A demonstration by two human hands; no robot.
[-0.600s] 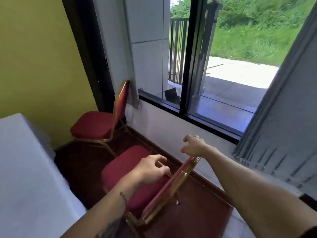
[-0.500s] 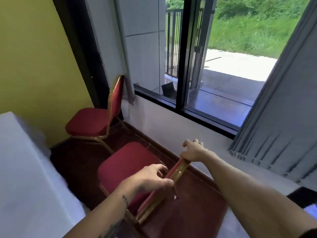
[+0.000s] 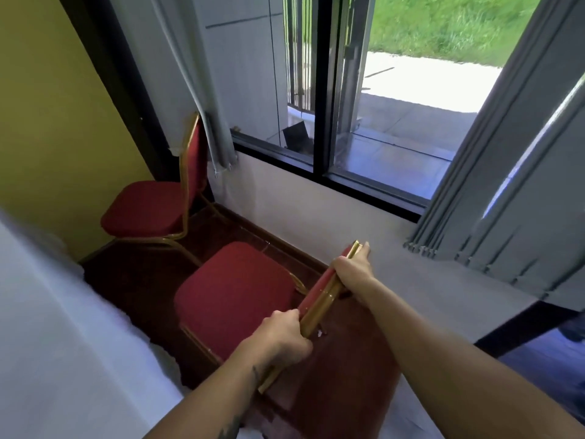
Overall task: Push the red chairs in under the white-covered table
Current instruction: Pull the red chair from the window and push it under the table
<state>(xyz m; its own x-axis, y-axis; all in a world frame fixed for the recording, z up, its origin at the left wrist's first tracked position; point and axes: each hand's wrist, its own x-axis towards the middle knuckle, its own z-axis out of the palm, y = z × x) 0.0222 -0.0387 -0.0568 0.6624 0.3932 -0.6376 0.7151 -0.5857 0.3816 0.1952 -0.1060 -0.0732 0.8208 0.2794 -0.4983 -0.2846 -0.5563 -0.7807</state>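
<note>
Both hands now clamp the near red chair's gilt backrest rail, left hand [image 3: 281,339] low, right hand [image 3: 351,274] high, beside the white-covered desk [image 3: 57,327]; stiff and seemingly light, the near red chair [image 3: 234,293] should slide, the far red chair [image 3: 148,207] waiting.

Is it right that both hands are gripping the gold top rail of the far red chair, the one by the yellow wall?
Not quite. The head view shows the left hand and right hand gripping the gold top rail of the near red chair. The far red chair by the yellow wall is untouched.
</note>
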